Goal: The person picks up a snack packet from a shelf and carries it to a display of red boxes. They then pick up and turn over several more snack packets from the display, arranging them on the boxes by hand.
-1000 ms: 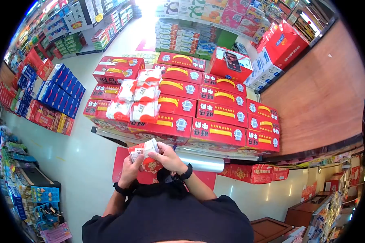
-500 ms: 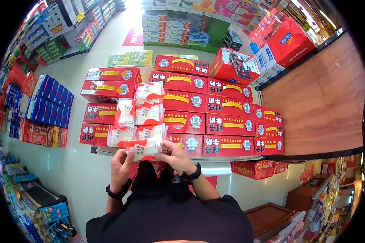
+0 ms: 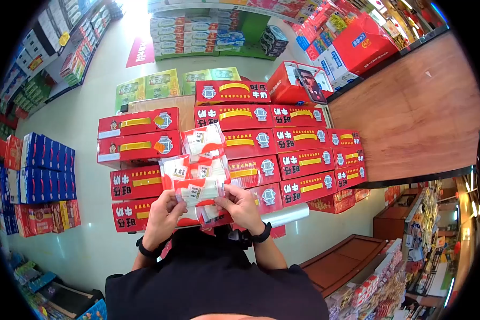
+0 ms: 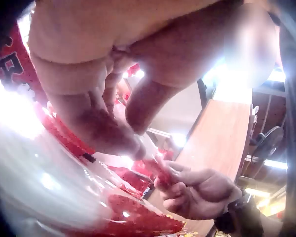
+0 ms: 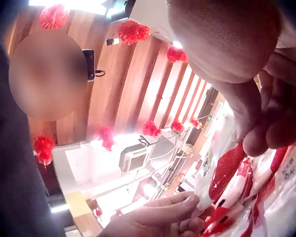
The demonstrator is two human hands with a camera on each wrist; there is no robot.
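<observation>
In the head view my left hand (image 3: pixel 162 217) pinches the left end of a white and red plastic packet (image 3: pixel 200 190), and my right hand (image 3: pixel 244 208) pinches its right end, thumbs on top. The packet lies flat across the front of a group of like packets (image 3: pixel 202 140), overlapping them in this view. Those packets rest on red milk cartons (image 3: pixel 136 181) with yellow handles. From the left wrist, the fingers of the left hand (image 4: pixel 79 98) loom large over shiny packets (image 4: pixel 128 212). The right wrist view has the right fingers (image 5: pixel 256 140) at red and white packaging (image 5: pixel 237 182).
A phone (image 3: pixel 310 85) leans on a red box (image 3: pixel 288 85) behind the cartons. Green cartons (image 3: pixel 162 84) stand at the back, blue boxes (image 3: pixel 48 170) to the left. A brown wooden board (image 3: pixel 405 117) lies at right, and a clear plastic roll (image 3: pixel 285 215) sits by the front edge.
The packet, earlier tilted close to the body, is now flat and over the front of the packet group. Both hands keep their hold on it. The head view has shifted and turned.
</observation>
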